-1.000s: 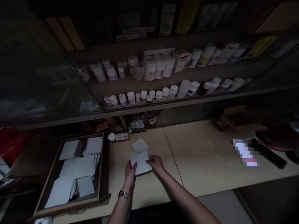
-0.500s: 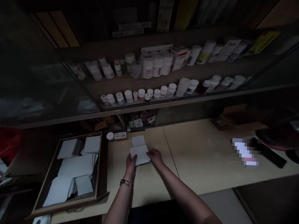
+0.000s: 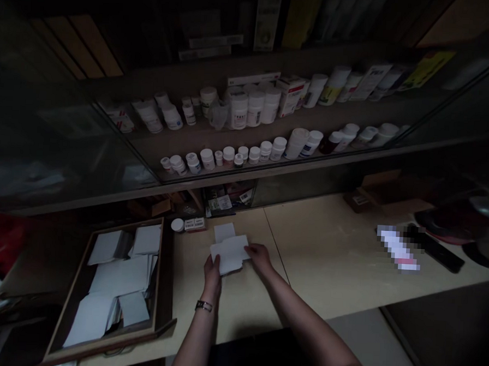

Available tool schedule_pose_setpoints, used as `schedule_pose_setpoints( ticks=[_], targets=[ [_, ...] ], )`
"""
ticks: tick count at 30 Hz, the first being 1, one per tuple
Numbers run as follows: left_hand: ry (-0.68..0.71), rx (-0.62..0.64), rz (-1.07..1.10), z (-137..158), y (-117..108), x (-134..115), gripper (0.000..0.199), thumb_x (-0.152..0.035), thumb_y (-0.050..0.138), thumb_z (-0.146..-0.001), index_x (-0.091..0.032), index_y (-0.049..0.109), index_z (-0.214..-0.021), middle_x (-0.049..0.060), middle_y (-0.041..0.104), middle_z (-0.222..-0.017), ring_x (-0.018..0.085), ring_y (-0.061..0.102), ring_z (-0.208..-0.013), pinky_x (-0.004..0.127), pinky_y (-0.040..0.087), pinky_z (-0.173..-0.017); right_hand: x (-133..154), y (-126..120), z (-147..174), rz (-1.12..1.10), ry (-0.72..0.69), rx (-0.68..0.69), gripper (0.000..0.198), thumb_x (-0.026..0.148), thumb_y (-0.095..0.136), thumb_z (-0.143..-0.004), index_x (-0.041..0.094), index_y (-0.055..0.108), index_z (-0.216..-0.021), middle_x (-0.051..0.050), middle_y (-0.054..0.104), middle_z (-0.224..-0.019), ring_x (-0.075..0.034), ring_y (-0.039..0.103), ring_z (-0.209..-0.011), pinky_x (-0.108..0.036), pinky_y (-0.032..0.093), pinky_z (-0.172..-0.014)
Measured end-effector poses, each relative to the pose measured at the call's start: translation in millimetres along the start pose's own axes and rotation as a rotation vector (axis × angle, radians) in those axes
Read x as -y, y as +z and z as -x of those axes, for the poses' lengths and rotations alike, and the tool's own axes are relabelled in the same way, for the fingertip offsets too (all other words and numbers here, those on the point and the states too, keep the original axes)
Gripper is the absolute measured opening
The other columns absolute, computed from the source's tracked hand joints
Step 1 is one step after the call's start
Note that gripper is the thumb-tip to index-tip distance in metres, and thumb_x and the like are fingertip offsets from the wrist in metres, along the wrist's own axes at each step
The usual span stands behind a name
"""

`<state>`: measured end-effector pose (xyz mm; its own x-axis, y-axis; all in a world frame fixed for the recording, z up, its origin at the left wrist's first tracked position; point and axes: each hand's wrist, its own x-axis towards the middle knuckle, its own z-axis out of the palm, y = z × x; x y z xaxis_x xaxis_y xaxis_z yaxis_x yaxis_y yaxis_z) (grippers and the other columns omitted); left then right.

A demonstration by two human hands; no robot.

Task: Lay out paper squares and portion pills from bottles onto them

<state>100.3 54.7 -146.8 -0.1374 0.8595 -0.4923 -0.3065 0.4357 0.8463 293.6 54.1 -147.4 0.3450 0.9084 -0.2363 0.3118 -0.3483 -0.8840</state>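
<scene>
Over the pale countertop, my left hand [image 3: 212, 272] pinches the left edge of a small stack of white paper slips [image 3: 229, 255], thumb on top. My right hand [image 3: 260, 257] has its fingertips closed on the right edge of a slip of that stack, which sticks out to the right of the slips beneath. Just behind, another white slip [image 3: 224, 231] lies on the counter, partly covered by the stack. Any print on the slips is too faint to make out.
To the left, a wooden drawer tray [image 3: 166, 288] holds several piles of white slips. A round white container [image 3: 177, 225] and small boxes [image 3: 195, 224] stand behind. Medicine bottles [image 3: 239, 110] line the glass-fronted shelves. A phone [image 3: 441, 250] and an open carton [image 3: 391, 190] are at right.
My right hand has shifted slightly right, drawing the top slip out so that it overhangs the stack more. My left hand keeps its hold. The whole view has shifted a little.
</scene>
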Motion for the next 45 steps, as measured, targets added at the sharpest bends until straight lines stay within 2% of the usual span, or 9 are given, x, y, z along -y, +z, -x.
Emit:
schedule_pose_setpoints(
  ticks=[5,10,13,18,20,25,30,42,45],
  targets=[
    [0.004,-0.044,0.019,6,-11,-6,0.052,-0.046,0.072,-0.063,-0.011,0.062,-0.101,0.015,0.07,-0.1,0.023,0.067,-0.089,0.035,0.051,-0.082,2,-37,-48,0.194,0.04,-0.165,0.031,0.041,0.053,-0.074,0.014,0.066,-0.066,-0.005,0.067,-0.065,-0.018,0.058,-0.063,-0.025,0.039,-0.057],
    [-0.034,-0.057,0.027,10,-13,-5,0.05,-0.046,0.073,-0.063,-0.012,0.061,-0.099,0.015,0.069,-0.102,0.024,0.068,-0.089,0.035,0.052,-0.082,7,-32,-61,0.358,0.103,-0.161,0.018,0.031,0.057,-0.075,0.016,0.065,-0.069,-0.007,0.066,-0.07,-0.018,0.058,-0.067,-0.025,0.036,-0.06],
    [-0.052,-0.054,0.022,12,-9,-7,0.05,-0.045,0.073,-0.064,-0.012,0.061,-0.1,0.015,0.069,-0.103,0.024,0.068,-0.089,0.035,0.052,-0.082,9,-24,-54,0.491,0.135,-0.183,0.018,0.03,0.055,-0.079,0.017,0.065,-0.086,-0.008,0.067,-0.086,-0.019,0.059,-0.078,-0.026,0.038,-0.066],
    [-0.047,-0.039,0.029,14,1,-13,0.053,-0.046,0.073,-0.064,-0.012,0.061,-0.103,0.016,0.069,-0.104,0.024,0.068,-0.088,0.034,0.052,-0.08,25,-30,-43,0.44,0.056,-0.387,0.049,0.032,0.054,-0.079,0.014,0.048,-0.124,-0.013,0.059,-0.111,-0.023,0.056,-0.097,-0.029,0.04,-0.075],
    [-0.03,-0.029,0.019,15,5,-14,0.053,-0.046,0.073,-0.063,-0.011,0.061,-0.102,0.016,0.069,-0.103,0.024,0.067,-0.089,0.033,0.052,-0.08,33,-31,-31,0.354,0.005,-0.353,0.039,0.034,0.048,-0.082,0.014,0.054,-0.115,-0.011,0.063,-0.1,-0.022,0.057,-0.09,-0.028,0.041,-0.072],
    [-0.034,0.021,0.012,21,15,-14,0.055,-0.047,0.072,-0.064,-0.011,0.06,-0.103,0.016,0.069,-0.102,0.024,0.067,-0.088,0.035,0.051,-0.081,34,-11,14,0.091,-0.043,0.116,0.019,0.036,0.057,-0.073,0.018,0.062,-0.071,-0.002,0.064,-0.067,-0.016,0.058,-0.064,-0.023,0.039,-0.057],
    [-0.078,0.039,0.023,26,24,-13,0.055,-0.045,0.073,-0.062,-0.01,0.06,-0.102,0.016,0.07,-0.1,0.024,0.068,-0.085,0.035,0.052,-0.079,21,-1,37,-0.02,0.064,0.049,0.019,0.035,0.063,-0.065,0.018,0.058,-0.061,-0.002,0.063,-0.061,-0.016,0.057,-0.059,-0.024,0.04,-0.055],
    [-0.069,0.091,0.03,25,36,-7,0.054,-0.048,0.071,-0.066,-0.011,0.06,-0.104,0.017,0.068,-0.104,0.025,0.067,-0.092,0.035,0.052,-0.083,14,-20,31,0.003,-0.017,0.079,0.03,0.039,0.055,-0.071,0.016,0.061,-0.051,-0.002,0.06,-0.053,-0.017,0.054,-0.055,-0.025,0.036,-0.051],
    [-0.072,0.071,0.038,24,36,-5,0.051,-0.046,0.073,-0.066,-0.012,0.06,-0.101,0.016,0.068,-0.105,0.024,0.067,-0.093,0.035,0.051,-0.085,7,-39,20,-0.061,0.018,0.027,0.032,0.043,0.056,-0.067,0.016,0.059,-0.051,-0.001,0.057,-0.051,-0.016,0.051,-0.053,-0.025,0.034,-0.049]
  ],
)
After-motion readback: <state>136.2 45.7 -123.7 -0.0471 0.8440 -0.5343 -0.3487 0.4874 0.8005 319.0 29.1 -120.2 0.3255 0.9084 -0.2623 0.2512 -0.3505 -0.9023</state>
